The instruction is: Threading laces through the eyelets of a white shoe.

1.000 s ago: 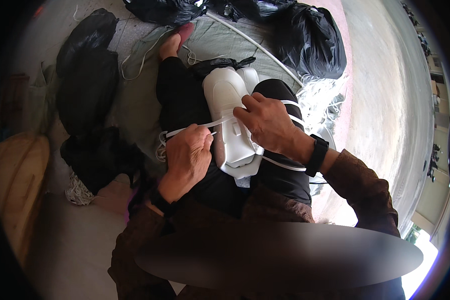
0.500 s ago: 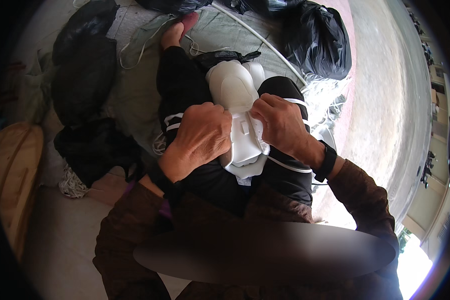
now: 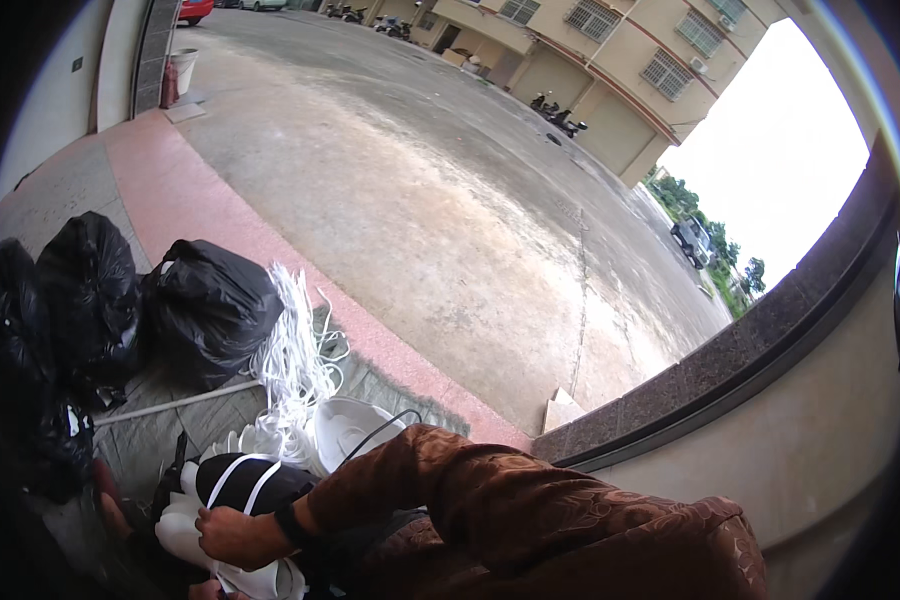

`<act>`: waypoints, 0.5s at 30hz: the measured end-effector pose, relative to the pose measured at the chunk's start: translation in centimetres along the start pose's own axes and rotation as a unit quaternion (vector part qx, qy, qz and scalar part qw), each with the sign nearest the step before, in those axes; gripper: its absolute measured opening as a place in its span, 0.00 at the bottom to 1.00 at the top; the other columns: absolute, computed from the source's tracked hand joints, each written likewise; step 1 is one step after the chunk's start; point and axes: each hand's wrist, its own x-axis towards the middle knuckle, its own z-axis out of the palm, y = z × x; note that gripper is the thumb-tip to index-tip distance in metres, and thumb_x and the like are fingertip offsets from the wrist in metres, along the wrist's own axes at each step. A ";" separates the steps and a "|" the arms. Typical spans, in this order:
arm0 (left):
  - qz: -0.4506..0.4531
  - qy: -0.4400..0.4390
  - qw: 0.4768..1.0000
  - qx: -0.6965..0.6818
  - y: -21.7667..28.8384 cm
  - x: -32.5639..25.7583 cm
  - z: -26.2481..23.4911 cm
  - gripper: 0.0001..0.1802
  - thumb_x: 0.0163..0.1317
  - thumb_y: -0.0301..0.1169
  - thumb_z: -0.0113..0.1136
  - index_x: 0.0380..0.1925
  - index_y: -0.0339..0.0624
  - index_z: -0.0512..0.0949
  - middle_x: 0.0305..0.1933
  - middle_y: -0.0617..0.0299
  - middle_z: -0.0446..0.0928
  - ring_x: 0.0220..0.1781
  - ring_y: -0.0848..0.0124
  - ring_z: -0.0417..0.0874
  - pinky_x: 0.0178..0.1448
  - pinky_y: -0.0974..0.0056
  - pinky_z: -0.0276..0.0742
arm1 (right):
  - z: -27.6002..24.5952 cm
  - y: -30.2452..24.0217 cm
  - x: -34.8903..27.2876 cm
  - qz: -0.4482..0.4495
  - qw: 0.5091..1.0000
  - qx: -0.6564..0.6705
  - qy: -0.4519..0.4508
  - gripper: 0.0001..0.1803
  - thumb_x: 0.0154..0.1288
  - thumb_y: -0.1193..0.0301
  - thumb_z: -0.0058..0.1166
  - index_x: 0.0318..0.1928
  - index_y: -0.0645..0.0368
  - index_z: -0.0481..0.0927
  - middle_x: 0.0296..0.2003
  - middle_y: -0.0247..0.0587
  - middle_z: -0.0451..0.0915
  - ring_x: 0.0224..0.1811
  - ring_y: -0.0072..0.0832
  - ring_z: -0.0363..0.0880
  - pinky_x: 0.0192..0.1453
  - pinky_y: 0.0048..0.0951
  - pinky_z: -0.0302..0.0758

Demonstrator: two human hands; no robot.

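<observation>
Low at the left of the picture, my right hand [image 3: 238, 537] is closed, its curled fingers on the edge of a white moulded shell piece [image 3: 260, 582] in my lap. Only a sliver of my left hand [image 3: 206, 590] shows at the bottom edge, pinched against the same piece. More smooth white moulded shells [image 3: 178, 530] lie just beyond my right hand. White strips [image 3: 260, 487] loop around my black-trousered knee [image 3: 220, 480]. My lap is mostly hidden by my brown right sleeve.
A bundle of white strips [image 3: 295, 370] hangs beside a white basin [image 3: 350, 430]. Black plastic bags [image 3: 215, 310] stand on the grey cloth, with a white pole [image 3: 175, 403] lying near them. Past the pink floor band [image 3: 240, 240] lies a paved yard [image 3: 450, 220].
The view has swung far to the right, toward the yard. Both hands now appear low at the left, still at the white shell piece, with the left mostly out of the picture.
</observation>
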 end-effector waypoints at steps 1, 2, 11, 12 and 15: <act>0.019 -0.038 0.997 0.064 4.2 -0.5 -3.2 0.09 0.60 0.26 0.60 0.38 0.32 0.79 0.37 0.43 0.80 0.42 0.51 0.82 0.48 0.56 0.77 | 1.4 -0.1 0.3 -0.002 0.999 0.007 0.032 0.14 0.40 0.74 0.68 0.31 0.66 0.82 0.31 0.49 0.82 0.37 0.44 0.83 0.41 0.39 0.80; 0.040 -0.033 0.997 0.063 4.7 -0.5 -3.0 0.09 0.60 0.26 0.60 0.38 0.32 0.79 0.37 0.43 0.80 0.42 0.51 0.82 0.48 0.56 0.77 | 2.8 -0.6 0.5 0.032 0.997 0.018 0.070 0.17 0.40 0.73 0.69 0.33 0.65 0.80 0.29 0.46 0.82 0.35 0.43 0.83 0.40 0.40 0.79; 0.168 0.007 0.986 0.018 3.4 0.3 -1.4 0.05 0.60 0.23 0.56 0.34 0.33 0.80 0.34 0.41 0.79 0.39 0.45 0.80 0.46 0.50 0.78 | 0.7 0.2 -0.6 -0.081 0.992 -0.096 0.008 0.07 0.55 0.68 0.61 0.29 0.56 0.89 0.24 0.39 0.84 0.29 0.35 0.84 0.33 0.38 0.79; 0.198 -0.009 0.978 0.065 1.9 0.4 -1.1 0.06 0.61 0.23 0.54 0.30 0.34 0.79 0.31 0.40 0.78 0.37 0.44 0.79 0.43 0.46 0.77 | 0.8 -0.4 -0.1 -0.128 0.987 -0.096 0.014 0.08 0.57 0.67 0.60 0.29 0.55 0.88 0.24 0.39 0.83 0.27 0.34 0.82 0.31 0.39 0.76; 0.178 -0.035 0.982 0.045 -1.6 0.8 0.4 0.07 0.61 0.25 0.54 0.29 0.33 0.79 0.30 0.40 0.78 0.37 0.44 0.79 0.43 0.46 0.76 | 2.3 -1.3 1.2 -0.193 0.976 -0.093 0.027 0.10 0.62 0.66 0.56 0.28 0.54 0.87 0.24 0.38 0.82 0.26 0.35 0.81 0.30 0.38 0.75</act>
